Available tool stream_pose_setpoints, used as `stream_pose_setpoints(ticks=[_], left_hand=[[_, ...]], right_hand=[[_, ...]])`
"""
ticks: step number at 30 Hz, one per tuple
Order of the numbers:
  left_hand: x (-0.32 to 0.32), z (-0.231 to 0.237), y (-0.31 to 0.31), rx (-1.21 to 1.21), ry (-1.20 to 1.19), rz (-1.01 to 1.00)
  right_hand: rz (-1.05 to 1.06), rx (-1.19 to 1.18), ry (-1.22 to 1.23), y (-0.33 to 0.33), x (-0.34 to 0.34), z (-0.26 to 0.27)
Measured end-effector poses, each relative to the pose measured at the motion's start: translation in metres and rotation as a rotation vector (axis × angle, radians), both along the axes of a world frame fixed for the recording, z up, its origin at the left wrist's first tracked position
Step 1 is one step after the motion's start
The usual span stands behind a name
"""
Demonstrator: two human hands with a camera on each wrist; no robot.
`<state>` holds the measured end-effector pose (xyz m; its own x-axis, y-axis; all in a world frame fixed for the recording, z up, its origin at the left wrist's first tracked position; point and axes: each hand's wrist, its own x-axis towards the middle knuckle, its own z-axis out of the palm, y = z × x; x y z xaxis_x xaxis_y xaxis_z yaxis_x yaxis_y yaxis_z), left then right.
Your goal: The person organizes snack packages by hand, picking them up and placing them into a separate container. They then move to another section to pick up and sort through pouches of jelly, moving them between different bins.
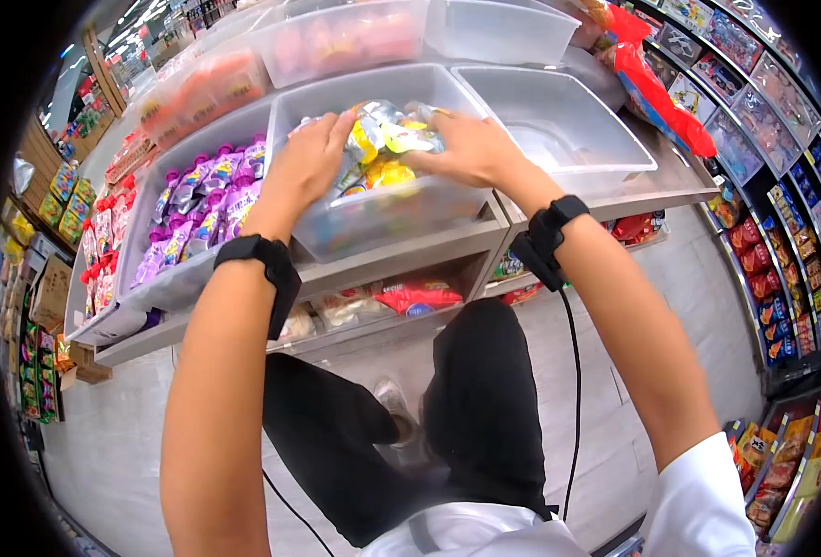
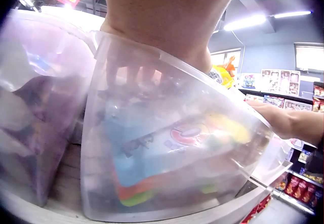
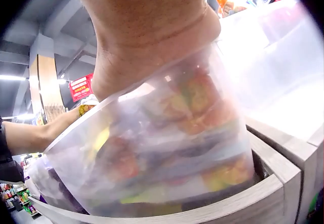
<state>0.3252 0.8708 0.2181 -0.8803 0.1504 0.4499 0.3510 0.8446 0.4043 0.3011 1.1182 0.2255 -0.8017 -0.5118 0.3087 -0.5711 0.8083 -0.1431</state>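
In the head view, my left hand and right hand reach into a translucent plastic bin from its front. Between them they hold a bunch of shiny yellow-and-silver pouches near the rim. The left hand's fingers lie along the left side of the bunch. On the right side, that hand's thumb and fingers grip the pouches. Further colourful packets show blurred through the bin wall in the left wrist view. Both wrist views show mostly forearm and bin, with the fingertips hidden behind the rim.
Left of the bin stands another bin of purple-capped pouches, then red-capped ones. A translucent bin sits to the right, with a large red bag beyond it. Below runs a lower shelf with bagged goods.
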Motion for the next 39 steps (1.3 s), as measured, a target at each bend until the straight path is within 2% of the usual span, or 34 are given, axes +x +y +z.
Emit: stream_pose_setpoints(ticks=[9,11,12,13,14,15,16,18,19,21,26,39], left_hand=[[0.006,0.005,0.005,0.038,-0.052,-0.013],[-0.024,-0.027,-0.014,-0.301,0.368,-0.124],[-0.024,-0.035,-0.012,-0.390,0.543,-0.112],[-0.024,-0.038,-0.008,-0.358,0.469,-0.065],[-0.020,-0.032,-0.004,-0.338,0.383,-0.043],[-0.017,-0.026,0.001,-0.181,0.219,-0.026],[-0.038,-0.046,-0.007,-0.114,0.218,-0.005],[-0.008,-0.025,0.001,-0.048,0.159,0.036],[0.022,0.008,0.012,0.071,-0.001,0.111],[0.015,0.003,0.008,0.056,0.052,0.098],[0.012,0.000,0.010,0.065,0.108,0.049],[0.020,0.008,0.014,0.052,0.106,-0.031]], right_hand=[[-0.003,-0.047,0.003,0.002,0.004,-0.002],[-0.012,0.001,-0.027,0.002,0.006,0.006],[0.039,-0.023,-0.002,0.005,-0.003,-0.002],[0.117,-0.139,0.137,0.010,-0.010,-0.017],[0.039,-0.075,0.000,0.007,-0.006,-0.008],[0.086,-0.141,0.096,0.008,-0.007,-0.014],[0.121,-0.173,0.115,0.005,-0.002,-0.008],[0.077,-0.184,0.056,0.000,0.015,0.004],[0.051,-0.166,0.020,-0.002,0.015,0.006],[-0.003,-0.167,0.022,-0.004,0.019,0.006],[0.021,-0.174,0.062,0.002,0.015,0.005],[0.020,-0.172,0.008,0.004,0.012,0.002]])
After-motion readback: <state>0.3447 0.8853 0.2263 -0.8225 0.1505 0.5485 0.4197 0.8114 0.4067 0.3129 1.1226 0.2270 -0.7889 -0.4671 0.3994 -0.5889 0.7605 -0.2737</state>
